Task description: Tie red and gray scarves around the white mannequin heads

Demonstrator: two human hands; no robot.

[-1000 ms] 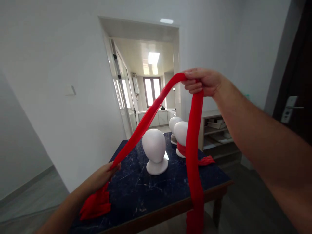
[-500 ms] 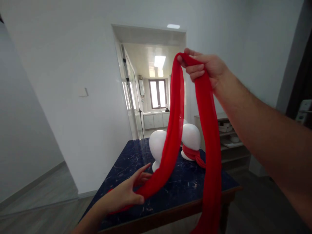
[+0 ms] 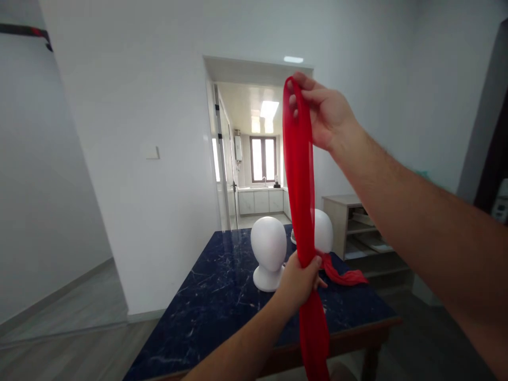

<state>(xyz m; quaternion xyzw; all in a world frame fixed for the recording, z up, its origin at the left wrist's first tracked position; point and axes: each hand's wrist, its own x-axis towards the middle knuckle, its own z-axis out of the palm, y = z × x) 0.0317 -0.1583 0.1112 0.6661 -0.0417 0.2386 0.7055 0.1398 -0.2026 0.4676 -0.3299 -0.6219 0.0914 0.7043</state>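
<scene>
A long red scarf (image 3: pixel 299 174) hangs folded double in front of me. My right hand (image 3: pixel 323 111) is raised high and pinches the fold at its top. Lower down, my left hand (image 3: pixel 298 280) is closed round both hanging strands, gathering them together. The scarf's ends drop past the front edge of the dark blue marble table (image 3: pixel 214 312). A bare white mannequin head (image 3: pixel 269 251) stands on the table just behind my left hand. A second white head (image 3: pixel 323 233) behind the scarf wears another red scarf (image 3: pixel 343 275) trailing onto the tabletop.
An open shelf unit (image 3: pixel 357 233) with papers stands to the right of the table. Behind is a doorway (image 3: pixel 257 143) into a bright kitchen. White walls surround; a grey wooden floor lies to the left.
My left hand let go of the scarf's far end, swung right and closed round both hanging strands. My right hand rose; the scarf went from a wide arc to a narrow doubled drop.
</scene>
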